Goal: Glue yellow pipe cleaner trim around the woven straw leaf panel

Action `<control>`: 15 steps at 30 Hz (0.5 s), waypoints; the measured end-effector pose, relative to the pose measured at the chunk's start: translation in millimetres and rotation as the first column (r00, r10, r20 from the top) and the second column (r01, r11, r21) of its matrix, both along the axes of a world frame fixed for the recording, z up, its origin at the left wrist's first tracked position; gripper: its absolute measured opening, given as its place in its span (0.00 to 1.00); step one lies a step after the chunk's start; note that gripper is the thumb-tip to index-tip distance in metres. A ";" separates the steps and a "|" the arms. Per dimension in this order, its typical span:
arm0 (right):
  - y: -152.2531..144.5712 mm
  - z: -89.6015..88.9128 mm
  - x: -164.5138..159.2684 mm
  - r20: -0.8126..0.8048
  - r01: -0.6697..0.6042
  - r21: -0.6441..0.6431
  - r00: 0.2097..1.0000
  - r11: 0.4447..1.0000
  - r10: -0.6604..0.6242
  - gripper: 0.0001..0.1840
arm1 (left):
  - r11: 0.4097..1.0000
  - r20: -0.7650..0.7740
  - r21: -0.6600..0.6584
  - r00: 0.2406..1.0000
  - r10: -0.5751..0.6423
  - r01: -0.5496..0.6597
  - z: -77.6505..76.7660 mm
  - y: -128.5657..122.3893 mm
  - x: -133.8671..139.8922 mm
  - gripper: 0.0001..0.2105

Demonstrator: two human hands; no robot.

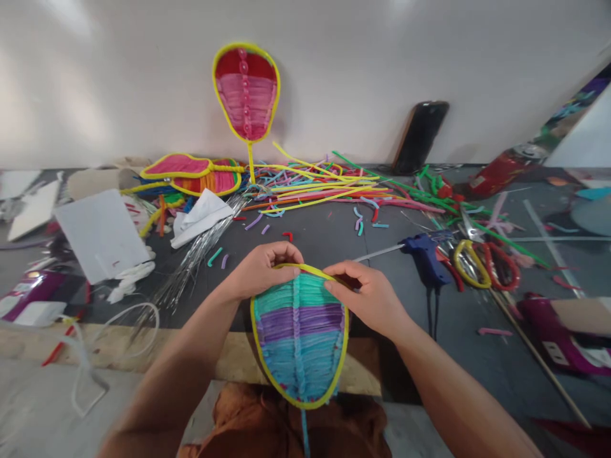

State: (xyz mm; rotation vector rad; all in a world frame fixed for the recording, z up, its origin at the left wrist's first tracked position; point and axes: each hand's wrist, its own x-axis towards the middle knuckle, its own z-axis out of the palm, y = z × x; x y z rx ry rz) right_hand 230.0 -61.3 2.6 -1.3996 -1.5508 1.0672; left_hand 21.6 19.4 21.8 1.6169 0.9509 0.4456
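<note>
Between my hands is a leaf-shaped pipe cleaner craft piece point(281, 321), banded in green, purple and blue, with a raised middle rib and a blue stem at the bottom. A yellow pipe cleaner point(258, 356) runs round its edge. My left hand point(265, 270) pinches the top rim left of the rib, thumb in front. On the right side of the same rim, my right hand point(365, 289) pinches the yellow edging between thumb and fingers. The piece overhangs the table's front edge, and its back is hidden.
A pink and red leaf piece point(247, 95) stands against the wall. Loose pipe cleaners point(324, 184) lie below it. At right are a blue glue gun point(426, 257), scissors point(471, 264), a phone point(421, 137) and a red can point(503, 168). Thin wires point(200, 245) lie at left.
</note>
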 end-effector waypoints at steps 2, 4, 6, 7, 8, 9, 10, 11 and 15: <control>-0.1 -1.3 -1.4 0.024 0.012 0.018 1.000 1.000 -0.012 0.07 | 0.999 0.022 0.030 0.999 -0.042 0.041 -0.7 -0.7 -0.8 0.13; 0.2 -2.5 -2.3 0.057 0.022 0.044 0.998 0.999 -0.025 0.08 | 0.990 0.021 0.133 0.998 -0.056 0.053 -0.8 -2.4 -0.2 0.18; 0.7 -3.4 -2.9 0.089 0.029 0.073 0.995 0.997 -0.036 0.08 | 0.952 -0.039 0.300 0.998 -0.044 0.054 -0.6 -4.8 1.6 0.17; 0.9 -3.5 -3.1 0.102 0.028 0.084 0.994 0.996 -0.037 0.08 | 0.923 -0.086 0.379 0.996 -0.039 0.069 -0.4 -6.0 2.7 0.14; 0.9 -3.4 -3.2 0.111 0.025 0.092 0.993 0.995 -0.035 0.08 | 0.892 -0.136 0.441 0.990 -0.037 0.094 -0.3 -7.1 3.7 0.11; 0.9 -3.2 -3.3 0.117 0.020 0.097 0.993 0.995 -0.031 0.08 | 0.868 -0.181 0.482 0.983 -0.037 0.122 -0.3 -7.9 4.6 0.09; 0.7 -3.0 -3.4 0.119 0.014 0.097 0.993 0.995 -0.025 0.09 | 0.852 -0.215 0.503 0.976 -0.039 0.145 -0.3 -8.5 5.4 0.07; 0.6 -2.7 -3.5 0.120 0.007 0.096 0.993 0.995 -0.019 0.09 | 0.846 -0.235 0.509 0.971 -0.039 0.157 -0.4 -8.9 5.9 0.07; -0.4 -2.3 -3.0 0.112 -0.007 0.084 0.994 0.996 -0.003 0.10 | 0.869 -0.249 0.477 0.968 -0.013 0.134 1.7 -9.1 5.4 0.07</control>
